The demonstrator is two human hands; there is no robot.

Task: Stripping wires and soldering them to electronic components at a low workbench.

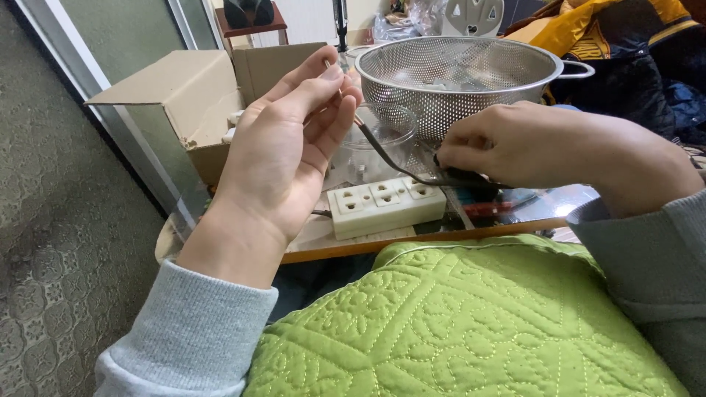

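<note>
The left hand (283,151) was raised palm-up above the left edge of the low table (412,239), fingers curled loosely. Its thumb and fingertips pinched the upper end of a thin dark cable (382,154). The cable ran down and to the right, sagging over the white power strip (386,204), to the right hand (515,147).

The right hand was turned knuckles-up, fingers closed on a dark object (463,176) at the cable's lower end. What that object was could not be told. This hand hovered just above the tabletop, close beside the right end of the power strip.

The metal colander (460,77) stood directly behind both hands, its rim near the left fingertips and its perforated wall close above the right knuckles. A clear plastic container (371,147) occupied the gap between the hands, behind the cable.

An open cardboard box (187,99) bounded the left side, its flap edge just beside the left thumb. The wooden front edge of the table ran beneath both wrists, with a green quilted cushion (456,323) pressed against it. Open room existed only on the carpeted floor (66,220) to the left.
</note>
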